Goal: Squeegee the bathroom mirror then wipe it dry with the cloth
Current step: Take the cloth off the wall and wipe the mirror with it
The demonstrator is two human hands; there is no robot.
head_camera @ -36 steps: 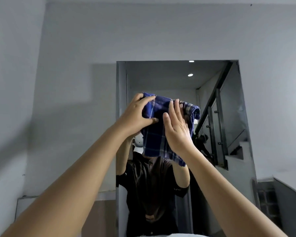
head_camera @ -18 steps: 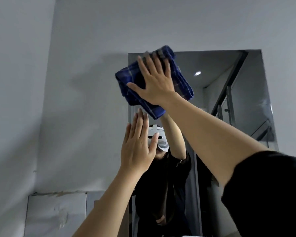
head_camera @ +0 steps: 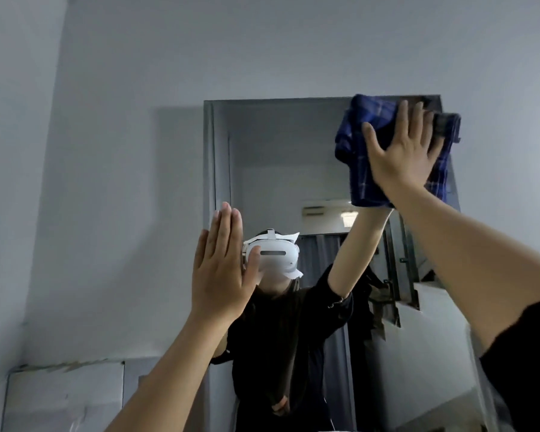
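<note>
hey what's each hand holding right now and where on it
The right hand presses the folded blue plaid cloth flat against the mirror's top right corner, palm on the cloth's middle. The left hand holds nothing, open by the mirror's left edge.

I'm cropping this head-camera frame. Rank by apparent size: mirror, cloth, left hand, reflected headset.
1. mirror
2. cloth
3. left hand, nearly the cloth's size, but nearer the camera, so this is unsure
4. headset

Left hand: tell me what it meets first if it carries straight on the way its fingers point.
The left hand points up along the mirror's left edge; the way looks free, though depth is unclear.
</note>
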